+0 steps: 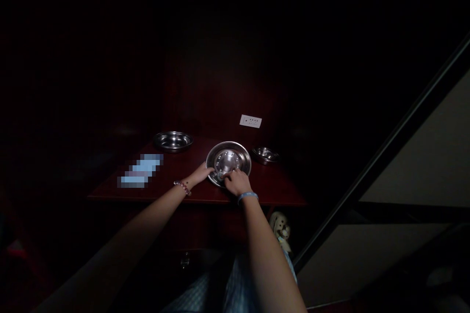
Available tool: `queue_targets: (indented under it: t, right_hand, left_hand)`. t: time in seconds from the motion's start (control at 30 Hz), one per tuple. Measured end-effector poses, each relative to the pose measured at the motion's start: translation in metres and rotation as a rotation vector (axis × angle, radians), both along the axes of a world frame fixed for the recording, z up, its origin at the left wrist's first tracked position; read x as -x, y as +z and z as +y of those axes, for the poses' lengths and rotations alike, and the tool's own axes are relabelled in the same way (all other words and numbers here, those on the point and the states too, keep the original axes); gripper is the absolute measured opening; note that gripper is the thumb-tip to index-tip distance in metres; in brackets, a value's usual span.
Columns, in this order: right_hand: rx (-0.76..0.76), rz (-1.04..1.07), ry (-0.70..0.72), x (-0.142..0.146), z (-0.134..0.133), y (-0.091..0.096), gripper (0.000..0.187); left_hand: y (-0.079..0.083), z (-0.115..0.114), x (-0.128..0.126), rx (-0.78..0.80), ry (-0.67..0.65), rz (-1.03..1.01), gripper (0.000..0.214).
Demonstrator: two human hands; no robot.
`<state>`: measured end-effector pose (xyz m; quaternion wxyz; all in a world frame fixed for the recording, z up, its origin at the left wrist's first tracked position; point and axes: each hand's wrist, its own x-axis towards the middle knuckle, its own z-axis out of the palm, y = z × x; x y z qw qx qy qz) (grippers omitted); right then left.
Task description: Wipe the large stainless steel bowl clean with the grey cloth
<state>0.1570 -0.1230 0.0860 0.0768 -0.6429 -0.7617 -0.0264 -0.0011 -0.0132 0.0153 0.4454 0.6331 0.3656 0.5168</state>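
Note:
A shiny metal basin (229,149) is tilted toward me above the dark red desk (176,190). My left hand (200,174) grips its left rim, thumb over the edge. Inside the lower part of the basin, my right hand (238,182) is closed, its fingertips against the inner wall. A small pale patch shows by those fingertips; whether it is something held or a reflection, I cannot make out. Beaded bracelets circle my left wrist, and a blue band circles my right.
Another metal basin (173,141) stands at the back left of the desk. A smaller metal bowl (265,155) sits at the right. A blurred light-blue item (141,171) lies on the left. Behind is a white wall socket (250,121); below the desk, a plush toy (281,227).

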Motion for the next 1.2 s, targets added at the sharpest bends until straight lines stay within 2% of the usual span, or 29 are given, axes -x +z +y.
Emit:
queue_targets:
  t: [0.17, 0.3, 0.37, 0.43, 0.53, 0.67, 0.8, 0.9, 1.2]
  right_hand:
    - [-0.098, 0.218, -0.09, 0.003, 0.0, 0.005, 0.038]
    - [-0.375, 0.468, -0.131, -0.001, 0.007, 0.003, 0.043]
    - [-0.503, 0.51, -0.146, -0.004, 0.01, 0.002, 0.047]
    - [-0.556, 0.481, -0.15, -0.007, 0.011, 0.0, 0.049]
    - [-0.516, 0.345, -0.115, -0.01, 0.012, -0.004, 0.053]
    - [-0.343, 0.154, -0.08, -0.008, 0.014, -0.012, 0.055]
    - [-0.139, 0.069, 0.089, -0.002, 0.016, -0.018, 0.049]
    - [-0.07, 0.064, 0.172, 0.001, 0.014, -0.019, 0.044]
    - [-0.022, 0.105, 0.055, 0.001, 0.009, -0.017, 0.037]
  left_hand:
    - [0.0, 0.0, -0.001, -0.011, -0.018, 0.013, 0.046]
    - [-0.002, -0.001, -0.001, -0.023, -0.013, 0.003, 0.047]
    - [-0.003, -0.001, -0.001, -0.019, -0.016, -0.003, 0.047]
    - [-0.002, -0.002, -0.001, -0.006, -0.021, -0.009, 0.045]
    - [0.0, -0.003, 0.0, 0.022, -0.028, -0.006, 0.04]
    - [0.003, -0.004, -0.001, 0.045, -0.014, 0.004, 0.042]
    - [0.003, -0.004, -0.002, 0.053, -0.017, -0.025, 0.039]
    - [0.004, -0.002, -0.001, 0.043, -0.015, -0.034, 0.038]
    - [-0.001, 0.001, 0.0, 0.021, 0.01, 0.008, 0.038]
